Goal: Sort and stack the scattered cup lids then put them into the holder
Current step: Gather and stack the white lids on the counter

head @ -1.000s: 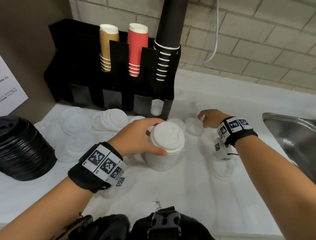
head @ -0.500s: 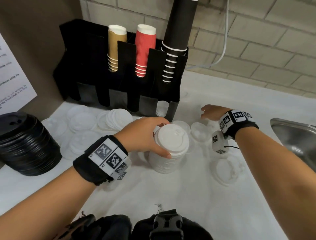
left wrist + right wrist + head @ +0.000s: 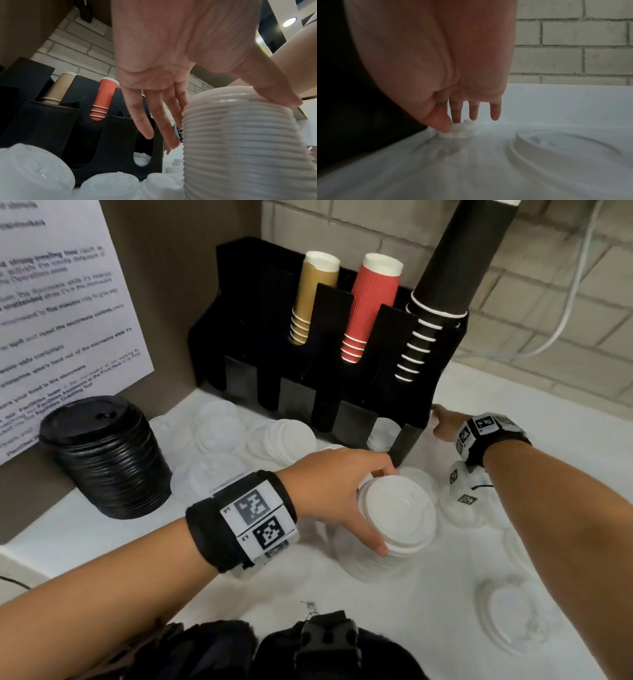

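Nearest, the left hand (image 3: 337,491) holds a tall stack of white lids (image 3: 387,529) on the white surface (image 3: 239,587), its grip spread around the top, likely to steady it. Farther off, the right hand (image 3: 445,424) pinches a small loose lid (image 3: 458,130) beside the black holder (image 3: 260,364), probably to add it.

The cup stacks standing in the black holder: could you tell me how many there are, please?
3. A tan stack stands leftmost, a red ribbed stack beside it, and a tall black stack at the right end of the holder. The leftmost slots look dark; something may be hidden there.
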The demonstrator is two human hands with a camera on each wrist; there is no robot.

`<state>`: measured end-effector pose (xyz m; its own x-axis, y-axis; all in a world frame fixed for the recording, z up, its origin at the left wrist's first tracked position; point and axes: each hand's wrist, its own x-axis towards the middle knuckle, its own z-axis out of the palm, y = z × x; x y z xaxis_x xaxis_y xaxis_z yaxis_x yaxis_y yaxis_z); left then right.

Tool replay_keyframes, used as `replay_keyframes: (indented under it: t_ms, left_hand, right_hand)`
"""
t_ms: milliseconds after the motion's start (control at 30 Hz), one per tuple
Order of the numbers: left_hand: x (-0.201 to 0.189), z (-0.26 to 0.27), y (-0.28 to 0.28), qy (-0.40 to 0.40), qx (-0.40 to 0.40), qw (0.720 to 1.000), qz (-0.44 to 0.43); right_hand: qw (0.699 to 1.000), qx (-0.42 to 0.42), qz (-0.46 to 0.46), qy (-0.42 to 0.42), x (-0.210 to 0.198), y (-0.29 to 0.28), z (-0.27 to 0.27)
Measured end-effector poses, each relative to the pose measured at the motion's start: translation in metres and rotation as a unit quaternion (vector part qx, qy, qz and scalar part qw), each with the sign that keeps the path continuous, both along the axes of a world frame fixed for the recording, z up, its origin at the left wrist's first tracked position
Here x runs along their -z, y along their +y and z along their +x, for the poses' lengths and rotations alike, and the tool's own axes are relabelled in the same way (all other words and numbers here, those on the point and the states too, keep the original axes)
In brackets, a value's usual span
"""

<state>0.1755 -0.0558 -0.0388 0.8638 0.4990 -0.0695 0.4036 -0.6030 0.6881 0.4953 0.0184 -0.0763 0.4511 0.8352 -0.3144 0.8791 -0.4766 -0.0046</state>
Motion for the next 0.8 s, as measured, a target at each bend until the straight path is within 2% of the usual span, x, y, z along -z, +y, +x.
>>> replay_keyframes:
  t_ms: [67,233,367,433,500,633,800]
  left_hand:
    - [0.000,0.001,0.000,-0.001,0.001,1.000,-0.002]
    - [0.000,-0.001,0.000,-0.011,0.004,1.000,-0.009]
    - [-0.001,-0.002,0.001,-0.014,0.007,1.000,-0.022]
    - [-0.001,-0.002,0.002,-0.014,0.005,1.000,-0.028]
    - [-0.002,-0.001,0.003,-0.009,0.007,0.999,-0.030]
    - [-0.003,0.001,0.004,-0.001,0.010,0.999,-0.032]
    - [0.000,0.001,0.004,-0.003,0.006,0.999,-0.039]
  right_hand:
    - [1.000,-0.018,0.016,0.016,-0.007,-0.004,0.000]
    - [0.979,0.001,-0.024,0.201,-0.044,-0.030,0.006]
    - [0.963,0.067,0.054,0.254,-0.058,-0.048,0.035]
    - [0.963,0.109,0.073,0.234,-0.051,-0.052,0.049]
    - [0.977,0.129,0.055,0.164,-0.038,-0.056,0.060]
    - [0.994,0.086,-0.042,0.056,-0.009,-0.062,0.063]
    - [0.994,0.090,-0.062,-0.006,0.002,-0.064,0.058]
